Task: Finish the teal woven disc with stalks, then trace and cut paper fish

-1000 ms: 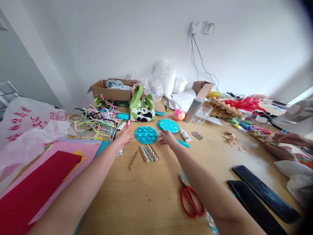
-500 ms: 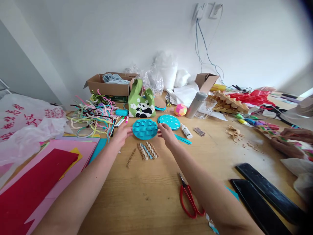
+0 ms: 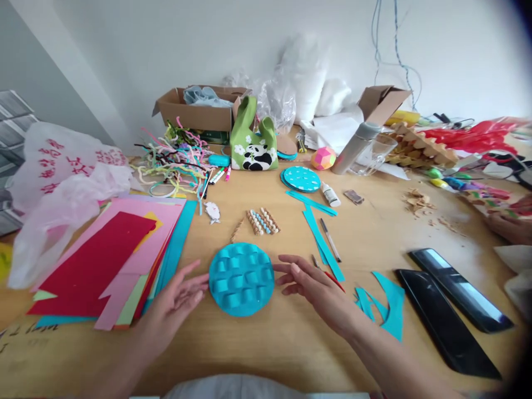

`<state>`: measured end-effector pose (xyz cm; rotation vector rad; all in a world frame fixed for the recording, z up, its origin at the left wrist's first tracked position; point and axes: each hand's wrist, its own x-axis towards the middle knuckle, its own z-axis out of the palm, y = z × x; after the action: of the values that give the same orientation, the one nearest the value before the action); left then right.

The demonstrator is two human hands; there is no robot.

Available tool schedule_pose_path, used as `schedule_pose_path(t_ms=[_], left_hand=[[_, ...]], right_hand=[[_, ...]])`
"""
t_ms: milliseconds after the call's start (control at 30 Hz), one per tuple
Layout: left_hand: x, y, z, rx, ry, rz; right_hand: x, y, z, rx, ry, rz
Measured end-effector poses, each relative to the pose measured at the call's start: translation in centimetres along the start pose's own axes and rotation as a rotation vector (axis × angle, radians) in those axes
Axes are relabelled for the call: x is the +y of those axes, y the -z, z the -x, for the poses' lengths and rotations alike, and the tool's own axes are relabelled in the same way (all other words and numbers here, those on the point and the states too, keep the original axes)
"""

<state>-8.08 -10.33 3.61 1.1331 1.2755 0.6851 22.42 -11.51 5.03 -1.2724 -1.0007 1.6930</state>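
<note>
Back wall (image 3: 199,39): plain white (cool cast).
Left wall (image 3: 20,61): grey, beside pale band (image 3: 68,66).
Tabletop (image 3: 245,349): light wood.
Light: soft, diffuse.

Bare forearms (image 3: 376,343), slender fingers (image 3: 293,259), pale grey clothing (image 3: 236,387) (a rounded sliver)

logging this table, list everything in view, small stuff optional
woven disc: 1, blue, front
spotted disc: 1, blue, centre
twisted strips: several, mixed, centre
paper sheets: many, mixed, left
printed bag: 1, white, left
fuzzy stems: many, mixed, rear
panda bag: 1, green, rear
cardboard boxes: 2, brown, rear
faceted ball: 1, multicoloured, rear
flask: 1, silver, rear
bottle: 1, white, right
paper scraps: several, blue, right
slabs: 2, black, right
left hand: 1, bare, beside woven disc
right hand: 1, bare, beside woven disc
</note>
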Motion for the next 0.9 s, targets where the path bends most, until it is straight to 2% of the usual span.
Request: schedule_pose_path(t_ms=[100, 200, 400, 667, 800, 900], left_hand=[[-2.1, -0.5, 1.2, 0.005, 0.004, -0.013], [-2.6, -0.7, 1.1, -0.009, -0.012, -0.017], [-1.5, -0.9, -1.1, -0.053, -0.087, -0.024], [-0.5, -1.7, -4.1, -0.029, -0.142, -0.048], [-0.3, -1.1, -4.8, -0.016, -0.183, -0.148], [0.2, -0.5, -6.3, 0.086, -0.266, -0.317]], right_hand=[[1.5, -0.5, 0.6, 0.015, -0.037, -0.023], [2.2, -0.7, 0.7, 0.040, -0.044, -0.034], [2.3, -0.2, 0.0, 0.103, -0.014, -0.059], [2.1, 1.3, -1.6, 0.156, 0.002, -0.080], [1.0, 1.9, -1.9, 0.130, 0.004, 0.042], [-0.4, 2.2, -2.1, 0.159, 0.054, 0.220]])
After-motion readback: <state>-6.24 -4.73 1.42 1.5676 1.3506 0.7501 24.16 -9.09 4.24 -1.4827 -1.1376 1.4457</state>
